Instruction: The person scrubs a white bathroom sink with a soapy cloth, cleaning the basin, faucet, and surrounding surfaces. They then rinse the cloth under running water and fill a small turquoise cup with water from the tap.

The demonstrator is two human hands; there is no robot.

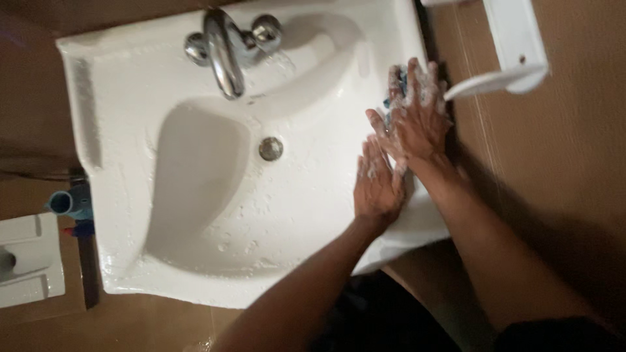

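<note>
Head cam, close top-down over sink (130,85).

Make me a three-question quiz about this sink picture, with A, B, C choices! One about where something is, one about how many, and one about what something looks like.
1. Where is the right hand?
A. On the sink's right rim
B. On the tap
C. In the drain

2. How many round knobs does the tap have?
A. One
B. Two
C. Four

3. How does the right hand look?
A. Dry and clean
B. Gloved
C. Covered in soapy foam

Answers:
1. A, it presses a blue scrubber on the right edge of the white sink, with the left hand just below it.
2. B, one knob sits on each side of the spout.
3. C, white lather coats its fingers.
</note>
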